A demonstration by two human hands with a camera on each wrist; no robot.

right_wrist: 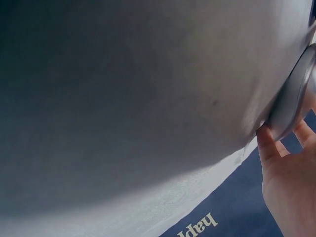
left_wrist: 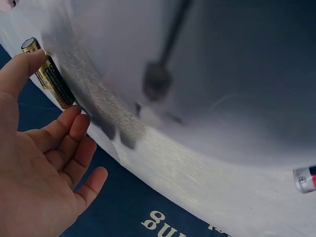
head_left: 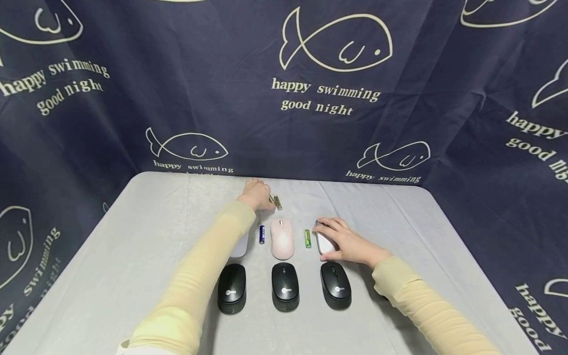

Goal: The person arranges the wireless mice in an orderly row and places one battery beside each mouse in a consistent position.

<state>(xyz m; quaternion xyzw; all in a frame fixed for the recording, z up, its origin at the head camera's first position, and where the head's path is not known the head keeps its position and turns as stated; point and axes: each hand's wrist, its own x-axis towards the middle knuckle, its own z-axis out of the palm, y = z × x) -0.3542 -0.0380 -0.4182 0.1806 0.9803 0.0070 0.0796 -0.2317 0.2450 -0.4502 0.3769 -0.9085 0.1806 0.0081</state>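
In the left wrist view, my left hand (left_wrist: 54, 148) pinches a gold-and-black battery (left_wrist: 55, 81) lengthwise between thumb and index finger; the other fingers are loosely bent. A second gold battery (head_left: 278, 202) lies right beside it at the back of the table. My right hand (head_left: 348, 241) grips a white mouse (head_left: 325, 242) on the table, thumb on the near side and fingers over the far side. The right wrist view shows only this mouse's grey edge (right_wrist: 291, 98). Just left of it lies a green battery (head_left: 308, 238).
A pink mouse (head_left: 282, 240) sits mid-table, with a blue battery (head_left: 262, 234) to its left. My left sleeve partly covers a pale lilac mouse (head_left: 240, 246). Three black mice (head_left: 285, 286) form the front row. A red-and-black battery (left_wrist: 305, 179) shows in the left wrist view.
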